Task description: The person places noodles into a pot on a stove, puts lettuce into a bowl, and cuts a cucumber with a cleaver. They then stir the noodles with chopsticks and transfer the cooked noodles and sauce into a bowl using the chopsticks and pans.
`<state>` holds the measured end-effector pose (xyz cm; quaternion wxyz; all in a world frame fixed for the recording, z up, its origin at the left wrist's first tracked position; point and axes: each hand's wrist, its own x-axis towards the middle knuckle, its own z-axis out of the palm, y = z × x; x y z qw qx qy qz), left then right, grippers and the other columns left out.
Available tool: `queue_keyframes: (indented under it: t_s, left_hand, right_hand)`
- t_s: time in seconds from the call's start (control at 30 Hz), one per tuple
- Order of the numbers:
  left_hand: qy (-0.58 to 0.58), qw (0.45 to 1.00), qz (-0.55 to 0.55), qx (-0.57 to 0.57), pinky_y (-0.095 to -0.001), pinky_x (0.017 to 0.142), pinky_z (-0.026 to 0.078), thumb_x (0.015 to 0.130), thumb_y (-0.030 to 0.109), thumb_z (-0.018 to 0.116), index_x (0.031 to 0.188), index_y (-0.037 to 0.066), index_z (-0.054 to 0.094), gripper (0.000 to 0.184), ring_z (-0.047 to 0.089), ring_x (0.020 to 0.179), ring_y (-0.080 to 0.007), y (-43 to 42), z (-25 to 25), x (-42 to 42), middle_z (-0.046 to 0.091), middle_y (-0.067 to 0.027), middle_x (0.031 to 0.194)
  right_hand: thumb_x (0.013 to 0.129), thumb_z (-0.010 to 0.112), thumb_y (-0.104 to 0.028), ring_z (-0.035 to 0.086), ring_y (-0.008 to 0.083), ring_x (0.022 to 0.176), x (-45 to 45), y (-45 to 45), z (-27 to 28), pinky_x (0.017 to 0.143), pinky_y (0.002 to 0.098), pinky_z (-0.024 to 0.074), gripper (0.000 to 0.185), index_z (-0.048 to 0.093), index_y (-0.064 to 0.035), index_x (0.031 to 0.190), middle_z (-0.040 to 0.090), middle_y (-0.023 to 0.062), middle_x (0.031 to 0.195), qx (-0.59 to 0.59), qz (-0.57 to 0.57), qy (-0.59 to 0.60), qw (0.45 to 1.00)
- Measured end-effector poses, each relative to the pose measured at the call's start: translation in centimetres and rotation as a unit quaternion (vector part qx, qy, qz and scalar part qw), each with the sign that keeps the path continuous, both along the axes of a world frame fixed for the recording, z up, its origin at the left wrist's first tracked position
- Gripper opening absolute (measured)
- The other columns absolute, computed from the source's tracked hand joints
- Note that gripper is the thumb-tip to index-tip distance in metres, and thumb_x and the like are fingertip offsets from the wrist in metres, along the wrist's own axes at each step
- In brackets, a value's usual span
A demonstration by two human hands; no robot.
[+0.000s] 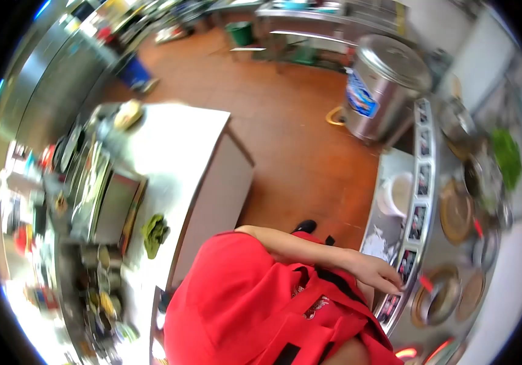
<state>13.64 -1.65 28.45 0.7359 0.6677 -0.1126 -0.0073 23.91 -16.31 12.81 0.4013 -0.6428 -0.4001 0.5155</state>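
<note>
Along the front of the steel tabletop (442,252): left hand (378,272) at the dark-windowed control strip (404,267), fingers bent and bunched downward. Blur; cannot tell whether they touch or pinch anything. Strip lies just beside the fingertips, long axis running lengthwise along the tabletop's edge. Left is the nearer hand; right out of view, only part of that arm at the bottom. No object visible between fingers and strip. Just past it, a metal pan (444,305) with a red handle (426,283); red glow (406,353) near the lower edge. Below the strip, farther along, a white bucket (400,193). Beyond: green leaf (507,158), then a tall lidded steel vessel (388,85) on the floor.
</note>
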Motion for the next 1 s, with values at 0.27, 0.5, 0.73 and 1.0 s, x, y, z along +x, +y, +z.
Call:
queue_keyframes:
  t_s: [0.27,0.5,0.73,1.0]
  left_hand:
    - [0.261,0.874,0.404,-0.074,-0.0308,0.085,0.046,0.094,0.031,0.053,0.119,0.003,0.055,0.038,0.057,0.098,-0.0167,10.2,-5.0,-13.0,0.061,-0.01,0.106]
    - [0.213,0.704,0.659,-0.157,-0.0286,0.08,0.049,0.096,0.028,0.05,0.121,0.003,0.053,0.036,0.058,0.091,-0.0131,3.1,-3.7,-12.7,0.062,-0.0069,0.103]
    - [0.172,0.604,0.765,-0.144,-0.0328,0.082,0.049,0.092,0.032,0.053,0.118,0.004,0.056,0.038,0.061,0.094,-0.0204,-2.3,-4.0,-14.0,0.064,-0.0113,0.106]
    - [0.161,0.49,0.849,-0.111,-0.033,0.088,0.045,0.094,0.025,0.051,0.12,0.005,0.055,0.033,0.058,0.101,-0.0209,-12.2,-3.3,-24.1,0.062,-0.0113,0.107]
  right_hand:
    - [0.091,0.053,-0.008,0.059,0.0121,0.083,0.6,21.1,-0.8,0.072,0.0236,0.048,0.024,0.055,0.0003,0.114,0.062,0.0074,0.096,-0.035,0.118,0.105,0.987]
    - [0.092,0.049,-0.008,0.058,0.0105,0.081,-1.3,29.1,-3.7,0.069,0.0229,0.048,0.024,0.055,0.0005,0.114,0.062,0.0067,0.097,-0.114,0.388,0.073,0.912]
    - [0.091,0.049,-0.007,0.057,0.0104,0.077,-2.6,27.5,-6.2,0.067,0.0236,0.0475,0.02,0.057,-0.0008,0.108,0.062,0.0049,0.091,-0.115,0.591,0.025,0.798]
    - [0.091,0.05,-0.007,0.057,0.0087,0.074,-20.7,26.7,-5.7,0.063,0.021,0.0463,0.018,0.056,-0.0017,0.107,0.063,0.0045,0.089,-0.094,0.691,-0.005,0.717]
